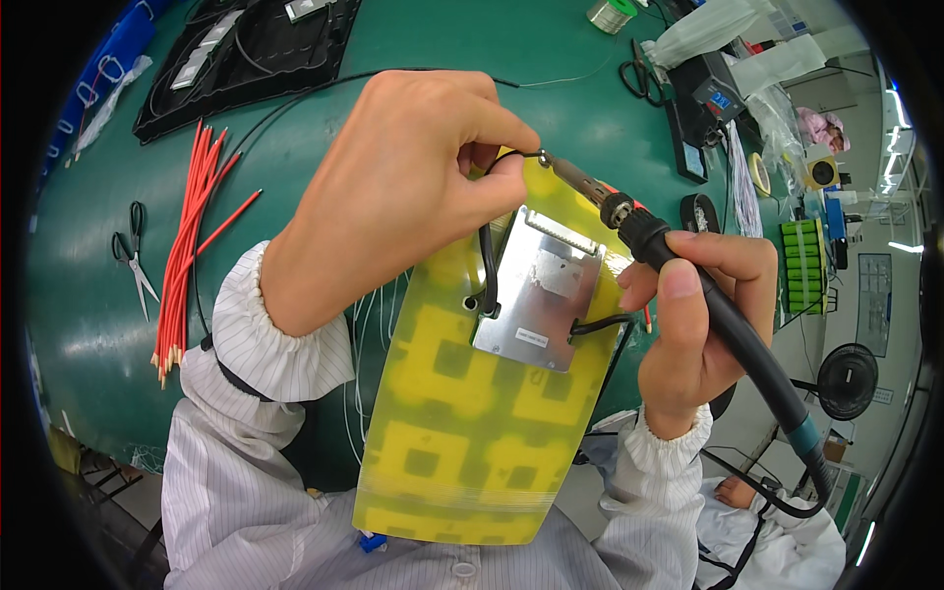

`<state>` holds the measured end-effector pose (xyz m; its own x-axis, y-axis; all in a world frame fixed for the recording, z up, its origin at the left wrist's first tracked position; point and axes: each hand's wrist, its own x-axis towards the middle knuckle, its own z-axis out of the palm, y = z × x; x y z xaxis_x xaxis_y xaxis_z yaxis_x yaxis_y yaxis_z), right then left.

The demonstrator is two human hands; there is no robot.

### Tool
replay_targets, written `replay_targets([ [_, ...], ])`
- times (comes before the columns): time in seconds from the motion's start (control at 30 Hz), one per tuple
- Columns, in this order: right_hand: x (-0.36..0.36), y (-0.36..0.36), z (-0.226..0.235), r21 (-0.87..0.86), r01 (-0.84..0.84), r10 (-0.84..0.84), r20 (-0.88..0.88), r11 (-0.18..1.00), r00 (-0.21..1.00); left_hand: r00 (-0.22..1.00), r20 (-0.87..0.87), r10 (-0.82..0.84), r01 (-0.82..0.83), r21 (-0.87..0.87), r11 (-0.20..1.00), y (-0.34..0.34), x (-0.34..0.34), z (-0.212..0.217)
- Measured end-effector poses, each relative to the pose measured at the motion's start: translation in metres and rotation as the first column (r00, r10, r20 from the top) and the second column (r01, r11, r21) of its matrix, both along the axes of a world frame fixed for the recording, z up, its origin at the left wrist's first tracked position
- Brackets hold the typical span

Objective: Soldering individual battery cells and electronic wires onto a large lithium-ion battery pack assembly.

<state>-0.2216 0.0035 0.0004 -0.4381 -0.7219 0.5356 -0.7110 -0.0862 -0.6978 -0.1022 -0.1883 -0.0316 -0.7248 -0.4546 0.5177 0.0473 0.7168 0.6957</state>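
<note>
A flat pack wrapped in yellow translucent film (472, 423) leans up from my lap against the green table edge. A silver metal plate (539, 295) is fixed on its upper face, with black wires running off it. My left hand (393, 197) pinches the end of a black wire (487, 256) between thumb and forefinger at the pack's top. My right hand (698, 324) grips a black soldering iron (688, 285) like a pen. Its metal tip (570, 175) touches the wire end right beside my left fingertips.
A bundle of red wires (187, 236) and scissors (133, 256) lie at the left of the green table (88, 324). A black tray (246, 54) sits at the back left. A solder spool (612, 14), a soldering station (713, 103), green cells (806, 265) and a fan (848, 379) stand to the right.
</note>
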Motion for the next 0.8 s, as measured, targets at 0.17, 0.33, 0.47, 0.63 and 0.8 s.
replay_targets([
  [0.17,0.0037,-0.0039,-0.0036,-0.079,-0.02,0.034,0.184,0.997,0.982,1.0,0.009,0.005,-0.005,0.007,1.0,0.0004,0.0008,0.0001],
  [0.33,0.0015,-0.0043,-0.0043,-0.113,-0.026,0.048,0.197,0.993,0.979,1.0,0.005,0.007,-0.007,-0.006,1.0,-0.0001,0.0006,-0.0002],
  [0.47,0.0002,-0.0039,-0.0063,-0.106,-0.047,0.061,0.133,0.993,0.989,1.0,0.007,0.012,-0.012,0.0,1.0,0.0003,0.0005,0.0005],
  [0.63,0.0001,-0.0049,-0.0065,-0.13,-0.049,0.068,0.145,0.99,0.987,1.0,0.007,0.011,-0.011,-0.005,1.0,-0.0001,0.0007,0.0002],
  [0.8,0.001,-0.0057,-0.0038,-0.108,-0.031,0.049,0.163,0.994,0.985,1.0,0.006,0.012,-0.012,-0.001,1.0,0.0011,0.0007,0.001],
])
